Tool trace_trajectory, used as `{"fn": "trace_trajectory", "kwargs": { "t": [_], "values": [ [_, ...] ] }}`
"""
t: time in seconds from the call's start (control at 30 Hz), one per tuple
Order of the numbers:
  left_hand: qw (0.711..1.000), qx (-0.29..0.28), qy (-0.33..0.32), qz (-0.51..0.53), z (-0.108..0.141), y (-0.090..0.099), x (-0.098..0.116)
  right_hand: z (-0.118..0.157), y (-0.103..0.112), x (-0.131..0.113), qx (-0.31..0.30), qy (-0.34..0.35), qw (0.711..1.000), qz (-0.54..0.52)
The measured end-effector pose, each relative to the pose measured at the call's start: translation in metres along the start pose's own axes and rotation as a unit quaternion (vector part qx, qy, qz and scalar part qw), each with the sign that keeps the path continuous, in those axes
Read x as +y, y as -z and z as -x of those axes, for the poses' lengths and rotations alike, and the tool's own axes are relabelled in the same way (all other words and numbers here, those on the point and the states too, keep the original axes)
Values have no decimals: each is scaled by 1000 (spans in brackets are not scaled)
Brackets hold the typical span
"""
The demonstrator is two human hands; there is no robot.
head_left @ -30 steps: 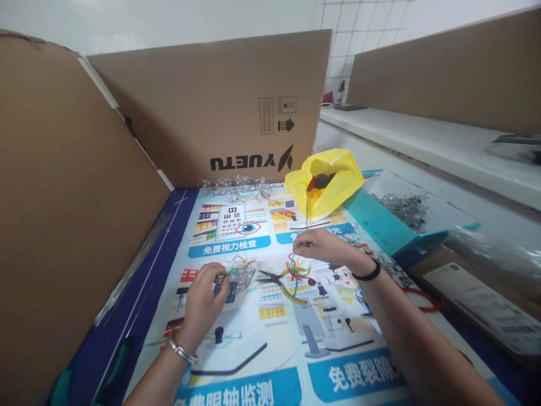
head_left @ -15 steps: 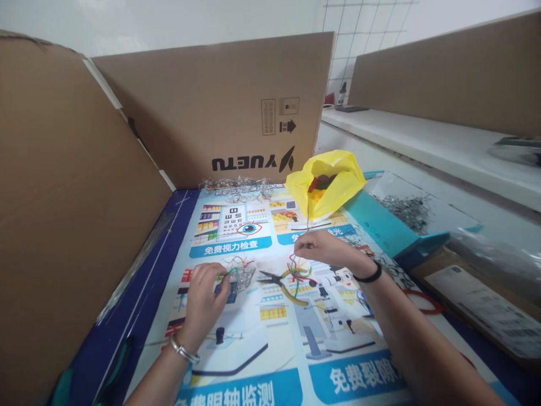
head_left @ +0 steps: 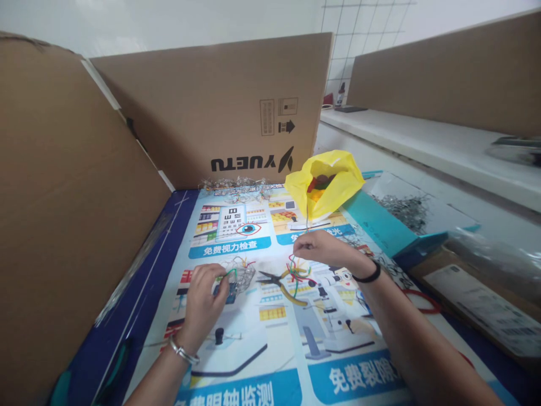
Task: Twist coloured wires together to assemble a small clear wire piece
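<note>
Your left hand (head_left: pixel 205 293) is almost closed: the thumb and the first finger come together and pinch a green wire (head_left: pixel 232 272), which bends out from the fingertips. Just beyond these fingertips, on the printed sheet (head_left: pixel 274 332) that covers much of the surface (head_left: pixel 151 282), lies a grey wire tangle (head_left: pixel 244 276) with some coloured ends at its far side.

Your right hand (head_left: pixel 321 247) is also closed, with the fingers curled inward. It seems to hold a thin wire (head_left: pixel 307 224), which stands up from the hand in front of the yellow bag (head_left: pixel 325 208); the exact grip is hidden from you by the fingers. Under this hand, the red and green wires (head_left: pixel 299 276) lie in loose loops over the yellow handles of the pliers (head_left: pixel 278 279). The pliers rest between your two hands, with their jaws apart and pointing to the left.

The yellow bag stands open behind your right hand, and red and yellow items show inside. To its right, silvery wire pieces (head_left: pixel 401 211) lie beside the turquoise box flap (head_left: pixel 376 220), and nearer to you is a labelled package (head_left: pixel 482 304). At the back, more wire scraps (head_left: pixel 236 183) lie along the foot of the cardboard panel (head_left: pixel 203 113).
</note>
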State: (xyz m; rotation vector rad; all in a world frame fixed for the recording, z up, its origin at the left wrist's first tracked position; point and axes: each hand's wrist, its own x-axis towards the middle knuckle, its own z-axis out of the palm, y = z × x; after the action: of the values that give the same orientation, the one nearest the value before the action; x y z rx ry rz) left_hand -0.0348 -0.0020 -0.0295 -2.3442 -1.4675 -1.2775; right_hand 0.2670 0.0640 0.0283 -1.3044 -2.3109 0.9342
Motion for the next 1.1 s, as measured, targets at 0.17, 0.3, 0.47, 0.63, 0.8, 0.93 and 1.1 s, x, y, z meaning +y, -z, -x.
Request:
{"fn": "trace_trajectory", "kwargs": {
  "t": [0.17, 0.3, 0.47, 0.63, 0.8, 0.93, 1.1],
  "values": [
    [1000, 1, -5, -8, 0, 1, 1, 0, 0, 0, -4, 4, 1000, -1],
    [1000, -3, -8, -21, -1, 1, 0, 0, -1, -1, 1, 1, 1000, -1],
    [999, 14, -9, -40, -1, 0, -4, -1, -3, -6, -1, 3, 1000, -10],
    [998, 12, -9, -55, -3, 0, -4, -1, -4, -11, -8, -9, 1000, -15],
    [999, 1, -4, -51, -2, 0, 1, -2, -7, -12, 2, -6, 1000, 12],
    [999, -1, 2, -34, -2, 1, 3, -3, -10, -13, 8, -19, 1000, 24],
    [1000, 4, 5, -28, -1, 1, 3, -3, -9, -12, 8, -10, 1000, 24]
  ]
}}
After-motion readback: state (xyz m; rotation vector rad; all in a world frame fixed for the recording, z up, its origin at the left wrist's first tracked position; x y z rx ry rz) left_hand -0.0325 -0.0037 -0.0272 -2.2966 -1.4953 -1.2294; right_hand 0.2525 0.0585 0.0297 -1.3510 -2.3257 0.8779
